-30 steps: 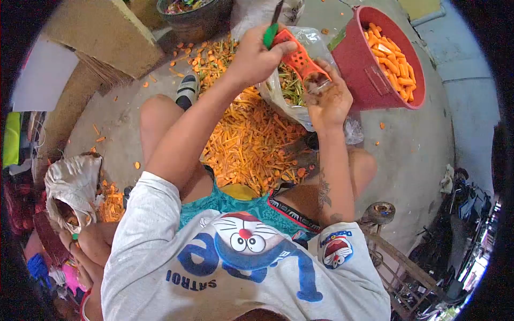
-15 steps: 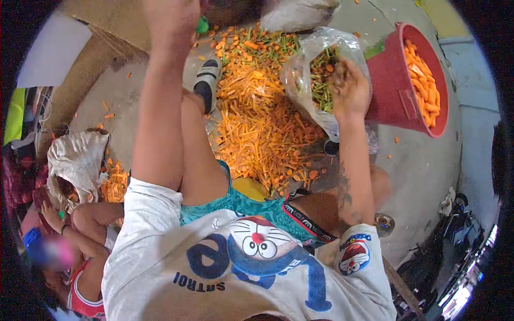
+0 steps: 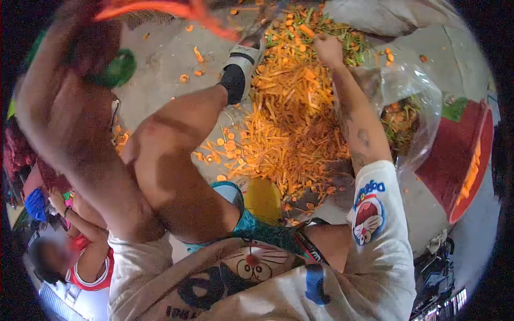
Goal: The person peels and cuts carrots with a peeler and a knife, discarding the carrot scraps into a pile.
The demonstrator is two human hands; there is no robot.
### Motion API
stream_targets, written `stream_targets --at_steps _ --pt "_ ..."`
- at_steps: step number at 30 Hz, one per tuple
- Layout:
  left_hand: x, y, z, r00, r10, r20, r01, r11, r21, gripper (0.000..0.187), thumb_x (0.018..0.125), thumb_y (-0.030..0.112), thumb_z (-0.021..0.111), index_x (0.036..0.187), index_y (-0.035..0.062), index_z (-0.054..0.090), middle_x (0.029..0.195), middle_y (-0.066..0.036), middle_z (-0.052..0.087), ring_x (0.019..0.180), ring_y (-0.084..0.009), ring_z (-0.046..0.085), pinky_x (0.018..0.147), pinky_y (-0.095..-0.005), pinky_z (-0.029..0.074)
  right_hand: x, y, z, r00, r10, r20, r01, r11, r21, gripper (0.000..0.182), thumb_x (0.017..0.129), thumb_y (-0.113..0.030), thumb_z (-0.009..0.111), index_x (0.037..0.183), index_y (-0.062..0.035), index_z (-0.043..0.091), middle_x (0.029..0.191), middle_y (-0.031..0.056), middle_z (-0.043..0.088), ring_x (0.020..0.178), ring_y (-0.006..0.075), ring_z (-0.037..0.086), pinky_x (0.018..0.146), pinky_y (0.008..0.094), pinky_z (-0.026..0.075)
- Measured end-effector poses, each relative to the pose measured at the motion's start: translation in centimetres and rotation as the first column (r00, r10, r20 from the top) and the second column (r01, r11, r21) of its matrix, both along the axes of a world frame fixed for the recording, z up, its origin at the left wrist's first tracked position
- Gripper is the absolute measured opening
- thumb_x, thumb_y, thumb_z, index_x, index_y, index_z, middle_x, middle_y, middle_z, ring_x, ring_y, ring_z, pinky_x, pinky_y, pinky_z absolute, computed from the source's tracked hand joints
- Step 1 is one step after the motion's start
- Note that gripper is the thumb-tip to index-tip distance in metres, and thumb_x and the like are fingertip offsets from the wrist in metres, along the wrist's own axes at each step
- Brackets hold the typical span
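My right hand (image 3: pixel 327 49) reaches to the far part of a heap of carrot peelings (image 3: pixel 294 123), its fingers curled into orange and green scraps. Just right of that forearm, a clear plastic bag (image 3: pixel 423 112) stands open, partly filled with green tops and carrot bits. My left arm is bent up on the left. My left hand (image 3: pixel 88 13) is blurred and dark at the top edge, its fingers hidden. Near it, a smeared orange-red band (image 3: pixel 160 7) crosses the top, with something green (image 3: pixel 119 68) below.
A red bucket (image 3: pixel 447 155) holding peeled carrots tilts on the right. My sandalled foot (image 3: pixel 243 59) borders the heap. Between my legs shows something yellow (image 3: pixel 262 200). Another person (image 3: pixel 88 251) in red sits at the lower left. A pale sack (image 3: pixel 391 16) lies behind.
My right hand has left the plastic bag and moved to the far peelings. My left arm has swung out to the left, and an orange-red band has come into view. The camera view has shifted.
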State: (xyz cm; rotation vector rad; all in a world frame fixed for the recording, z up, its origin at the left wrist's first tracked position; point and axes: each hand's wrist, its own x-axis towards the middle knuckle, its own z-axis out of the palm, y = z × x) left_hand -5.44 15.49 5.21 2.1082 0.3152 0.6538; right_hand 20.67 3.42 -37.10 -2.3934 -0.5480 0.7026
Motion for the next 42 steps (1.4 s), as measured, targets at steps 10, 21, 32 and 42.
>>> stream_targets --at_steps 10,21,32,42 --pt "-4.8 13.0 -3.1 0.997 -0.04 0.062 0.029 0.984 0.174 0.023 0.101 0.014 0.063 0.117 -0.0004 0.071 0.073 -0.004 0.064 0.042 -0.0048 0.044 0.038 -0.0182 0.043 4.3 3.2 -9.4 0.924 0.299 0.237 -0.217 0.923 -0.319 0.042 0.088 -0.022 0.067 0.127 -0.0053 0.065 0.09 0.0174 0.07 0.077 0.0297 0.065 0.071 0.046 0.055" --pt "-6.2 10.9 -3.8 0.918 0.363 0.161 -0.339 0.927 -0.161 0.041 0.098 0.0 0.058 0.137 -0.0103 0.055 0.132 -0.019 0.063 0.107 -0.0242 0.067 0.086 -0.0317 0.058 -3.6 0.1 0.9 0.772 -0.194 -0.605 0.539 0.704 0.462 0.037 0.091 -0.022 0.073 0.123 -0.0038 0.066 0.107 0.0086 0.069 0.089 0.016 0.064 0.076 0.0311 0.052" --pt "-0.1 -2.9 0.0 0.985 0.09 0.146 -0.024 0.914 -0.405 0.011 0.095 0.015 0.072 0.096 0.0055 0.067 0.073 0.003 0.057 0.059 -0.0073 0.047 0.054 -0.0256 0.038 -11.9 -14.4 17.9 0.545 0.009 -0.838 0.805 0.271 0.527 0.041 0.099 -0.036 0.06 0.129 -0.0077 0.058 0.108 0.0068 0.065 0.094 0.019 0.062 0.077 0.0332 0.053" --pt "4.7 -12.1 -2.2 0.955 -0.247 0.167 0.297 0.819 -0.49 0.019 0.089 0.026 0.079 0.098 0.0111 0.072 0.073 0.005 0.062 0.054 -0.0036 0.048 0.048 -0.0228 0.038 -16.9 -22.2 32.8 0.619 0.036 -0.785 0.763 0.211 0.611 0.021 0.103 -0.024 0.047 0.109 -0.0074 0.059 0.087 0.004 0.059 0.071 0.0161 0.054 0.061 0.0318 0.043"
